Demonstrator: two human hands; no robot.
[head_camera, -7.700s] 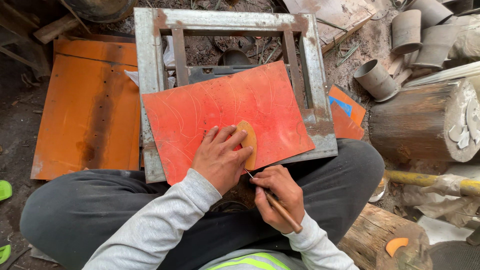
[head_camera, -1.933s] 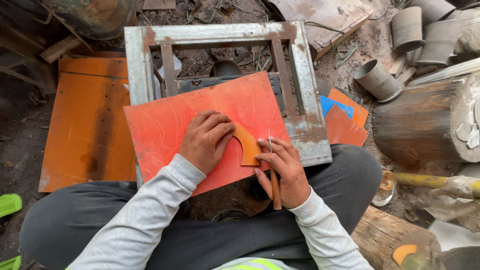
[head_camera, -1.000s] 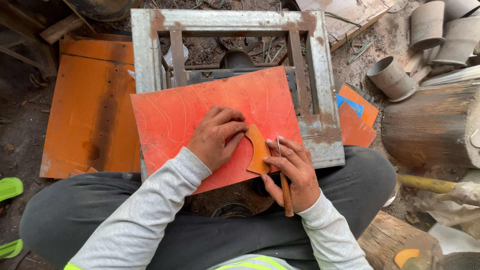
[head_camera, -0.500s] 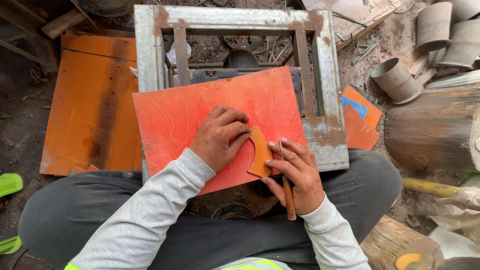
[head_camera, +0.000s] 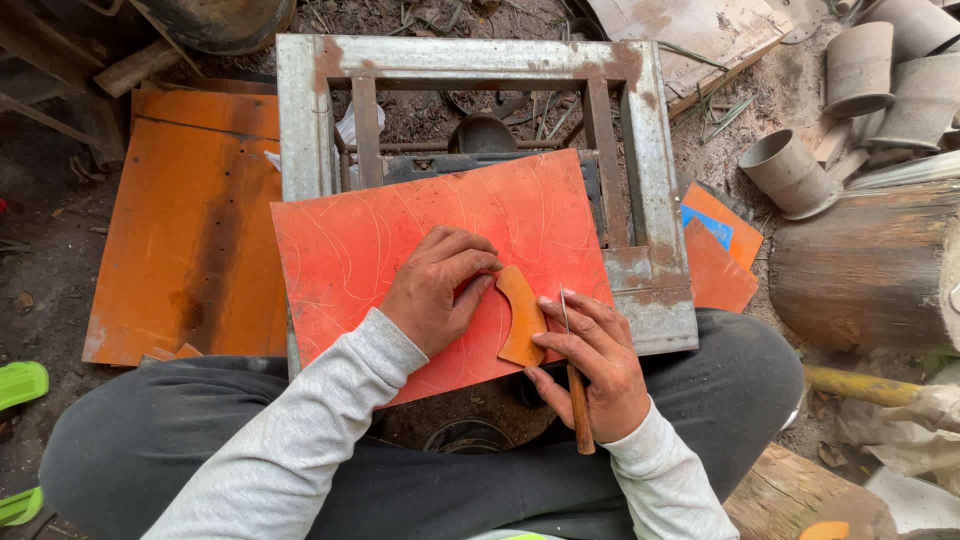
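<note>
An orange-red metal sheet with several scratched curved lines lies across a rusty grey metal frame and my lap. My left hand presses its fingertips on a small curved orange template piece lying on the sheet. My right hand grips a thin pointed scriber with a wooden handle, its tip up against the template's right edge, while the fingers also touch the template.
A larger orange sheet lies on the ground to the left. Orange and blue offcuts lie right of the frame. A thick log and several grey metal cylinders stand at the right.
The template has been turned and shifted on the sheet, from an arch shape to standing more upright. Both hands followed it, and the scriber tip now rests at its right edge.
</note>
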